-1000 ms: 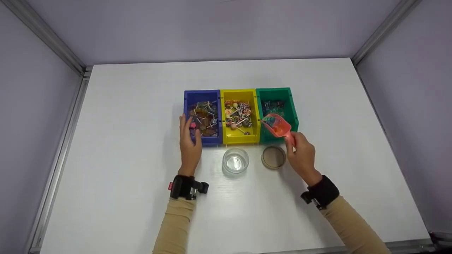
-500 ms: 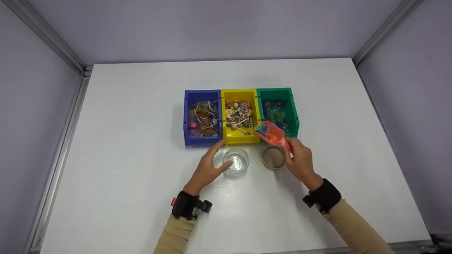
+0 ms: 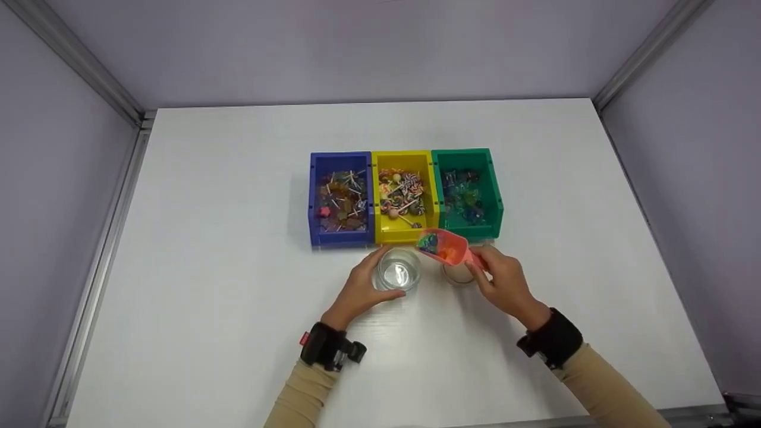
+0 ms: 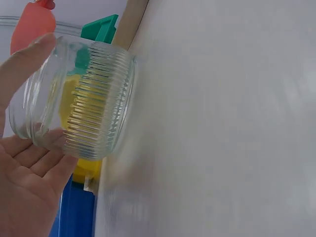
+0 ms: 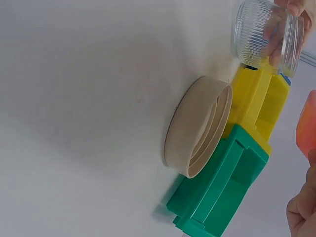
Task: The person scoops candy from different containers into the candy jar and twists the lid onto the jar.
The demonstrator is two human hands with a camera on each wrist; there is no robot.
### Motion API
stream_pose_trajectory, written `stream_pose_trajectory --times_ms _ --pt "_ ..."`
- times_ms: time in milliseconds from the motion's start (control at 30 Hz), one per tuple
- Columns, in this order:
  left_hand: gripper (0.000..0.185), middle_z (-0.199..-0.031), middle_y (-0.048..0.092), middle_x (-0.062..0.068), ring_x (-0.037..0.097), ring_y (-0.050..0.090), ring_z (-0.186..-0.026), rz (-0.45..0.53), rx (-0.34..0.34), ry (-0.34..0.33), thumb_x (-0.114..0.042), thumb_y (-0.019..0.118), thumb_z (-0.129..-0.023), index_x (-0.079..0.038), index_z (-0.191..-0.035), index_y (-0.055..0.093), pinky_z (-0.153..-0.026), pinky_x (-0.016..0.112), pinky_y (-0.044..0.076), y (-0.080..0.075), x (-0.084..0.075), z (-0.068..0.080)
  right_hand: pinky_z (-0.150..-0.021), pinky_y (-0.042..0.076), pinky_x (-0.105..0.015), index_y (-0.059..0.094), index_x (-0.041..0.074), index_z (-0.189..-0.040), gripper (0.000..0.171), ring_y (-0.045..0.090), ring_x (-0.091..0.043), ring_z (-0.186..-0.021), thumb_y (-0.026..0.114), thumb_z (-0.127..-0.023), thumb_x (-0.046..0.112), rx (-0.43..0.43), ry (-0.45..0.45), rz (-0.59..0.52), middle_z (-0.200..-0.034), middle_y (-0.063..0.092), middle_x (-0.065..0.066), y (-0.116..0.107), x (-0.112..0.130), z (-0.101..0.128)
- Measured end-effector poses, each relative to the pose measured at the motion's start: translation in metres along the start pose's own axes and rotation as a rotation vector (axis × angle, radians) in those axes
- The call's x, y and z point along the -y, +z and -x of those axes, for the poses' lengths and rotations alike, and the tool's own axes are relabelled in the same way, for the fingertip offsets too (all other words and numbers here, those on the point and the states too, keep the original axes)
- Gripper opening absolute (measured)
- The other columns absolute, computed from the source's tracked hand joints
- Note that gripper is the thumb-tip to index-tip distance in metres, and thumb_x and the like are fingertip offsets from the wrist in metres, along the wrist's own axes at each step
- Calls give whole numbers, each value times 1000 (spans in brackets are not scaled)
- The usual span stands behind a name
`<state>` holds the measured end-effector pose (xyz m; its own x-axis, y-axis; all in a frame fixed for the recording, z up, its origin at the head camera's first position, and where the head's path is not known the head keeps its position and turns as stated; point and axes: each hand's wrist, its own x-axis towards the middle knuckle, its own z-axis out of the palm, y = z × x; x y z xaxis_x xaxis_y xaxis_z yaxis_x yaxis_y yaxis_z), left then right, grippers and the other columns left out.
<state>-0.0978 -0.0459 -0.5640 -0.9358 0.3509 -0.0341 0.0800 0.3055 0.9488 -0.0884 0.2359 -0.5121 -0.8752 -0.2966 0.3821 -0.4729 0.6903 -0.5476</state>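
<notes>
My left hand (image 3: 358, 289) holds a clear glass jar (image 3: 399, 274) on the table, thumb on the near side and fingers on the far side. The left wrist view shows the jar's ribbed wall (image 4: 98, 98), with nothing visible inside. My right hand (image 3: 504, 280) grips the handle of a coral-pink scoop (image 3: 456, 248), raised close to the jar with its mouth toward it. Blue, green and orange wrapped candies (image 3: 429, 242) lie in the scoop. Under the scoop and hand, partly covered in the head view, sits a round beige lid (image 5: 192, 128).
Behind the jar, three bins stand in a joined row. The blue bin (image 3: 342, 239) and yellow bin (image 3: 404, 236) contain lollipops; the green bin (image 3: 496, 208) contains wrapped candies. A white table (image 3: 208, 238) lies between grey-purple walls (image 3: 368, 53).
My left hand has moved from beside the blue bin to the jar and taken hold of it. My right hand has brought the loaded scoop from the green bin toward the jar.
</notes>
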Motion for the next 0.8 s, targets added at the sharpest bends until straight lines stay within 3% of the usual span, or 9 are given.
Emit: stream_pose_trajectory --times_ms 233,500,800 --pt "89 -146 49 16 33 46 -136 35 -6 10 -24 86 -71 -8 -145 41 -117 49 37 7 -1 -7 -55 42 -17 64 1 -104 27 43 -5 -63 74 -80 1 45 -41 25 -74 62 -6 -4 -1 4" --pt "86 -144 51 17 33 47 -135 98 -11 -1 -20 86 -70 -6 -143 43 -117 48 38 19 -3 -15 -56 42 -18 64 2 -101 28 48 -14 -61 77 -76 1 72 -79 43 -74 63 -5 -8 -2 8" --pt "86 -145 50 16 32 47 -136 73 -36 -7 -16 86 -70 -5 -143 43 -118 45 37 29 -3 -21 -55 45 -17 65 3 -100 24 50 -14 -60 77 -80 9 101 -109 99 -74 63 -4 -16 -2 10"
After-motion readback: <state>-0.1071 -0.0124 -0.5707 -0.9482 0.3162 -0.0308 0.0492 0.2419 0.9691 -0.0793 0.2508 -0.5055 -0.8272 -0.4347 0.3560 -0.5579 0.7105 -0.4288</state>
